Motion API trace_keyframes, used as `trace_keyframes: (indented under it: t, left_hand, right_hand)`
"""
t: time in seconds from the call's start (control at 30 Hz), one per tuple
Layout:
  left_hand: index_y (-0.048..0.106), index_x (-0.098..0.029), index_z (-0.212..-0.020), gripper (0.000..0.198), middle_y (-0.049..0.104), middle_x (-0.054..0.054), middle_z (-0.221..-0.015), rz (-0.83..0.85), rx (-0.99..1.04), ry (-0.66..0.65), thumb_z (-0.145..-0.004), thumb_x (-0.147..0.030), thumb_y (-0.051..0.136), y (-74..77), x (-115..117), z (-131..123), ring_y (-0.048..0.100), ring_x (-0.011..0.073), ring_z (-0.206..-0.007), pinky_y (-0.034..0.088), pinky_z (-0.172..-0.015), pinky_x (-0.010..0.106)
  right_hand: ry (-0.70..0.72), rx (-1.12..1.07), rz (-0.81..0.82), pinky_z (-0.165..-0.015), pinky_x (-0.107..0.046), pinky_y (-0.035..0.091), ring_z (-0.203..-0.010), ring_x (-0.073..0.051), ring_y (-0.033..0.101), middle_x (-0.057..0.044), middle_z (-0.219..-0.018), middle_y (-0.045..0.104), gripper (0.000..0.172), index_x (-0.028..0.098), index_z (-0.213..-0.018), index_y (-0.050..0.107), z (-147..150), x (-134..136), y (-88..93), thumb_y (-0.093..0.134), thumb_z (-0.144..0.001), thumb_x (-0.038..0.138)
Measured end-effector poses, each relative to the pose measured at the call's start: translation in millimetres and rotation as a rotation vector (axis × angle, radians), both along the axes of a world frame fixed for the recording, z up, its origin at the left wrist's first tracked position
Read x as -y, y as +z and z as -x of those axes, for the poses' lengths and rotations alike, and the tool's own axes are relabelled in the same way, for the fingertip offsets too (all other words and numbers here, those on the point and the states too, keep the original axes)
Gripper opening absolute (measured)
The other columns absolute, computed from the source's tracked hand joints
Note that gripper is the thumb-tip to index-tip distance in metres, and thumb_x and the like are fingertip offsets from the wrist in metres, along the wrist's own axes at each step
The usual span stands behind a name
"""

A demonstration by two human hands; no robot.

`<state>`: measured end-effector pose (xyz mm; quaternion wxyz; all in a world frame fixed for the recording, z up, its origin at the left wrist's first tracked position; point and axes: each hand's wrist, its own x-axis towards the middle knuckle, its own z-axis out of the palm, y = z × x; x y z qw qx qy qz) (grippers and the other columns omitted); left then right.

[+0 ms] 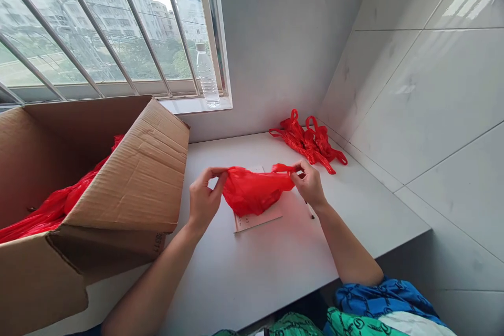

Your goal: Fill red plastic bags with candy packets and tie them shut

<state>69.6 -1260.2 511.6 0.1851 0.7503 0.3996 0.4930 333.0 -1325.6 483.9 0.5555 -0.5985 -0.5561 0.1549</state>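
Between my two hands a red plastic bag point(255, 189) is stretched out above the table. My left hand point(207, 194) pinches its left end between thumb and fingers. At the other end, my right hand point(310, 184) grips the bag near what looks like a handle loop. Beneath the bag lies a pale booklet or box point(262, 220), partly covered by it. A thin pen-like item point(311, 212) shows beside my right wrist, mostly hidden.
On the left stands an open cardboard box point(134, 168) with red plastic bags point(74, 194) inside. More red bags point(309, 139) lie heaped in the far corner of the white table point(236, 273). A clear bottle point(207, 76) stands on the windowsill. Tiled wall borders the right.
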Motion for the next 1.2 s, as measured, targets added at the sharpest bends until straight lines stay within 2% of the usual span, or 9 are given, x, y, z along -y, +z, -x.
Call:
trace_keyframes:
  t: [0.17, 0.27, 0.37, 0.5, 0.73, 0.9, 1.0, 1.1, 1.2]
  left_hand:
    - [0.054, -0.023, -0.124, 0.032, 0.061, 0.009, -0.126, 0.025, 0.173, -0.172, -0.093, -0.029, 0.053, 10.9, 8.8, 18.0, 0.057, 0.023, -0.121, 0.045, -0.106, 0.04]
    - [0.045, -0.027, -0.139, 0.05, 0.053, 0.009, -0.14, -0.092, -0.086, -0.36, -0.09, -0.024, 0.051, 31.9, 31.3, 11.4, 0.047, 0.0255, -0.133, 0.033, -0.117, 0.05]
    - [0.065, -0.031, -0.114, 0.031, 0.061, 0.004, -0.13, -0.223, -0.467, -0.432, -0.086, -0.023, 0.052, 47.0, 44.8, -0.1, 0.054, 0.0255, -0.123, 0.024, -0.12, 0.056]
    - [0.066, -0.025, -0.079, 0.021, 0.069, 0.002, -0.106, -0.246, -0.686, -0.518, -0.086, -0.02, 0.046, 44.3, 43.2, -6.8, 0.065, 0.0174, -0.089, 0.028, -0.119, 0.049]
    - [0.058, -0.022, -0.078, 0.022, 0.059, -0.001, -0.067, -0.201, -0.844, -0.487, -0.091, -0.023, 0.041, 26.8, 40.7, -4.6, 0.052, 0.0146, -0.054, 0.043, -0.095, 0.041]
    - [0.064, -0.025, -0.114, 0.033, 0.069, 0.002, -0.075, -0.141, -0.921, -0.359, -0.097, -0.041, 0.041, 7.8, 41.4, -7.1, 0.06, 0.0189, -0.06, 0.039, -0.092, 0.046]
    - [0.071, -0.024, -0.086, 0.041, 0.061, 0.001, -0.057, -0.106, -0.959, -0.257, -0.098, -0.05, 0.041, -5.2, 39.0, -7.2, 0.058, 0.0189, -0.057, 0.036, -0.096, 0.049]
    - [0.061, -0.021, -0.055, 0.048, 0.058, 0.003, -0.056, -0.182, -1.007, -0.191, -0.097, -0.04, 0.047, -10.0, 37.1, -8.7, 0.059, 0.0206, -0.068, 0.034, -0.102, 0.05]
    - [0.063, -0.02, -0.057, 0.04, 0.065, 0.007, -0.078, -0.308, -0.992, -0.222, -0.094, -0.028, 0.051, -7.8, 35.9, -14.8, 0.06, 0.0226, -0.085, 0.035, -0.103, 0.048]
  right_hand:
    - [-0.083, -0.062, -0.191, -0.085, -0.04, 0.056, -0.107, -0.024, 0.062, -0.01, -0.118, 0.061, 0.03, 0.023, -0.114, 0.05, -7.4, 1.5, 11.1, 0.055, -0.086, 0.032]
    - [-0.208, 0.044, -0.469, -0.096, -0.048, 0.05, -0.116, -0.025, 0.058, -0.01, -0.122, 0.057, 0.034, 0.026, -0.122, 0.047, 6.2, 20.4, 27.7, 0.052, -0.089, 0.029]
    - [-0.076, 0.273, -0.621, -0.084, -0.044, 0.053, -0.1, -0.024, 0.063, -0.007, -0.105, 0.062, 0.026, 0.03, -0.117, 0.051, 23.7, 39.6, 38.1, 0.05, -0.091, 0.026]
    - [0.25, 0.752, -0.148, -0.066, -0.033, 0.046, -0.072, -0.019, 0.062, -0.004, -0.079, 0.065, 0.018, 0.026, -0.093, 0.061, 39.3, 33.1, 27.4, 0.043, -0.097, 0.027]
    - [0.007, 1.076, 0.295, -0.053, -0.029, 0.03, -0.053, -0.017, 0.058, -0.004, -0.063, 0.063, 0.021, 0.022, -0.099, 0.061, 40.9, -3.3, -0.7, 0.055, -0.096, 0.041]
    - [-0.003, 1.14, 0.481, -0.059, -0.031, 0.04, -0.063, -0.023, 0.066, -0.012, -0.088, 0.069, 0.092, 0.02, -0.14, 0.043, 46.3, 4.7, -4.0, 0.087, -0.064, 0.048]
    - [0.006, 1.103, 0.603, -0.056, -0.03, 0.041, -0.064, -0.023, 0.068, -0.013, -0.096, 0.068, 0.105, 0.022, -0.146, 0.036, 46.1, 12.9, -3.9, 0.089, -0.06, 0.048]
    - [0.015, 1.069, 0.609, -0.05, -0.03, 0.037, -0.062, -0.023, 0.066, -0.013, -0.095, 0.068, 0.093, 0.02, -0.144, 0.039, 44.4, 21.5, 5.3, 0.086, -0.067, 0.042]
    - [0.074, 1.041, 0.391, -0.049, -0.03, 0.036, -0.067, -0.021, 0.064, -0.011, -0.099, 0.067, 0.043, 0.022, -0.126, 0.054, 46.9, 23.6, 18.9, 0.068, -0.086, 0.031]
